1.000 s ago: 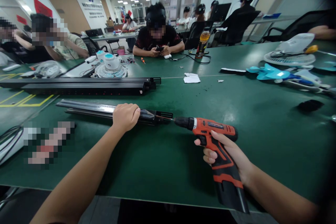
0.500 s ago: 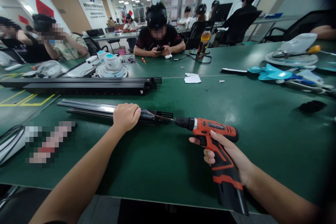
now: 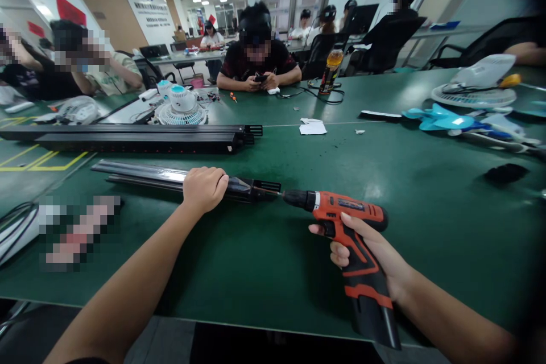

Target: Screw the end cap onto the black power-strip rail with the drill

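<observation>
My left hand (image 3: 205, 189) is wrapped over a long black bar (image 3: 147, 174) with a glossy top, lying on the green table (image 3: 247, 273). In my right hand (image 3: 356, 242) is an orange and black cordless drill (image 3: 341, 207), its chuck pointing left. The index finger is stretched out near the trigger, and the other fingers wrap the handle. A thin bit (image 3: 278, 193) runs from the chuck to the slotted right end of the bar (image 3: 268, 186); whether it touches a screw there is too small to tell.
Two longer black bars (image 3: 140, 142) lie beyond, parallel to mine. A white fan part (image 3: 181, 108) stands behind them. Paper scraps (image 3: 313, 127), a drink bottle (image 3: 330, 71) and blue fan blades (image 3: 443, 119) are farther off. A person (image 3: 258, 51) sits opposite, holding a phone.
My right index finger has stretched away from the drill's trigger since a second ago. The drill, the bar and my left hand have stayed in place.
</observation>
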